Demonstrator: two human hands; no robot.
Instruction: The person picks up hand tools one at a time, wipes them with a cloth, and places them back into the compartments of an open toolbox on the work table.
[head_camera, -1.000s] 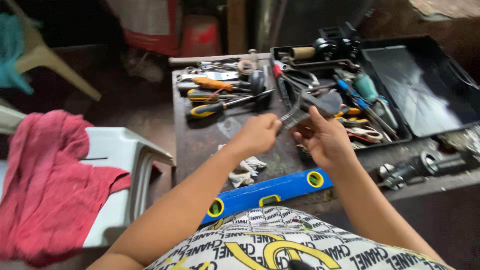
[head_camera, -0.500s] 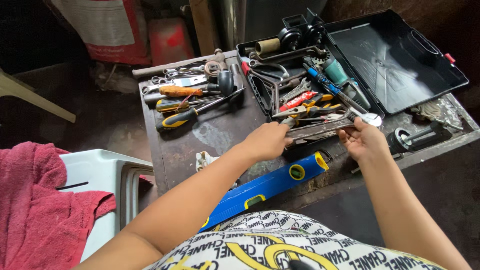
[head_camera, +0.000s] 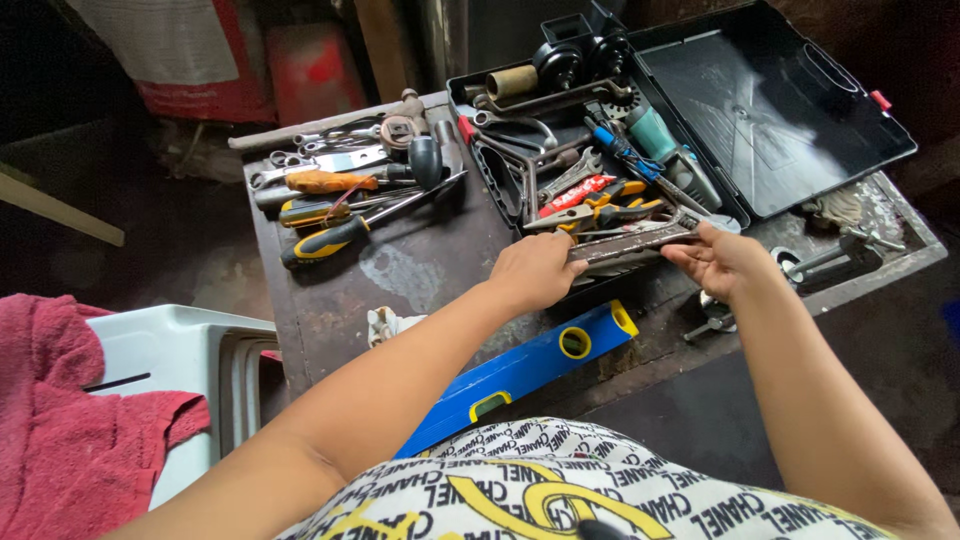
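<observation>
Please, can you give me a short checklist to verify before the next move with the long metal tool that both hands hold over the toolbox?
1. Left hand grips one end of the long flat metal tool: ok.
2. Right hand grips the other end: ok.
3. Tool is level above the open black toolbox: ok, only slightly tilted.
4. Free spot in the toolbox tray below it: not ok, pliers and wrenches crowd it.
5. Blue spirit level sits fully on the table: not ok, its near end overhangs the edge.
6. Exact kind of the tool: cannot tell.
</observation>
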